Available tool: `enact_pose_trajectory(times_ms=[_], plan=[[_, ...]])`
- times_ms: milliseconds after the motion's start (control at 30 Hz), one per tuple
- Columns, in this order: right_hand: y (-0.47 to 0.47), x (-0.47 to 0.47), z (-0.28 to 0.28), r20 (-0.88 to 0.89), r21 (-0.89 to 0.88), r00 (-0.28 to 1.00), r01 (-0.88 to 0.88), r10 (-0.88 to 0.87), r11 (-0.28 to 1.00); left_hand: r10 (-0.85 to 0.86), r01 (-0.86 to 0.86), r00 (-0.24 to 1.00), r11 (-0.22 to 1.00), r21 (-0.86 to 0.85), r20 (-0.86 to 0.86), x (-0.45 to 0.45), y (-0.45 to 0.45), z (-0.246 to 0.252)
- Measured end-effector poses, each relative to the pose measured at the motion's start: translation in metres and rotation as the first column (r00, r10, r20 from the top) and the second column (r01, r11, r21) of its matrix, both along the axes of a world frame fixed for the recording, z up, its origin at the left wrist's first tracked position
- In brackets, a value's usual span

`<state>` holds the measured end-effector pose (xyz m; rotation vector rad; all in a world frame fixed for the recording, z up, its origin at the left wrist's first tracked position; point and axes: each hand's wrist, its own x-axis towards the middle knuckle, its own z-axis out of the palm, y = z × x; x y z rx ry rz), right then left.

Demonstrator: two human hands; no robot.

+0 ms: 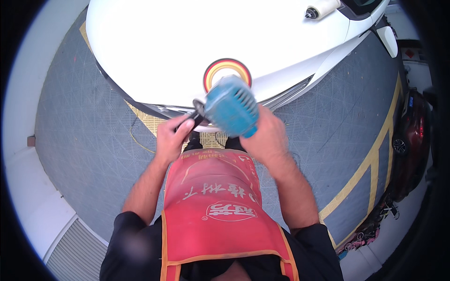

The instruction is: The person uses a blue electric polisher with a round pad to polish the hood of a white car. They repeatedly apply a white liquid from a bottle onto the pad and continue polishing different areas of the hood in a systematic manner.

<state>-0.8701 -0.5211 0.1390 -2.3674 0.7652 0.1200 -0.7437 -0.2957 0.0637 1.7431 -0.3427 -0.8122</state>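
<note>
A teal rotary car polisher (230, 105) is held over the front edge of a white car's hood (168, 52). Its round pad (227, 65), ringed in black, red and yellow, appears to lie against the paint. My right hand (267, 137) grips the body at its near right end, with the fingers partly hidden by the tool. On the other side, my left hand (174, 136) is wrapped around the black side handle (191, 120). Motion blurs the tool and my right hand a little. Below the pad, a headlight (291, 93) runs along the car's front corner.
A pale bottle with a black nozzle (321, 8) lies on the hood near the windshield. The side mirror (387, 41) sticks out at right. A thin yellow cord (139, 142) trails over the grey floor tiles (88, 123). At far right stands a dark red car (411, 140).
</note>
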Motion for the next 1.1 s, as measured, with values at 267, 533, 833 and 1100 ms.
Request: enact_pose_trajectory(times_ms=[267, 533, 833, 1100], plan=[[0.056, 0.034, -0.021, -0.106, 0.016, 0.993, -0.046, 0.048, 0.999, 0.03, -0.029, 0.995, 0.999, 0.016, -0.097, 0.027, 0.058, -0.007], [-0.007, -0.03, -0.01, 0.141, 0.021, 0.99, 0.009, -0.012, 1.0, 0.02, -0.02, 0.992, 1.0, -0.002, -0.121, -0.024, -0.009, 0.002], [0.028, -0.039, -0.045, 0.251, 0.267, 0.953, 0.1, -0.17, 0.958, -0.102, 0.1, 0.995, 0.991, 0.085, 0.019, -0.007, 0.018, -0.007], [0.063, -0.012, -0.052, 0.008, 0.156, 0.988, -0.156, 0.156, 0.975, 0.104, -0.098, 0.993, 0.99, 0.098, -0.056, -0.035, 0.1, -0.034]])
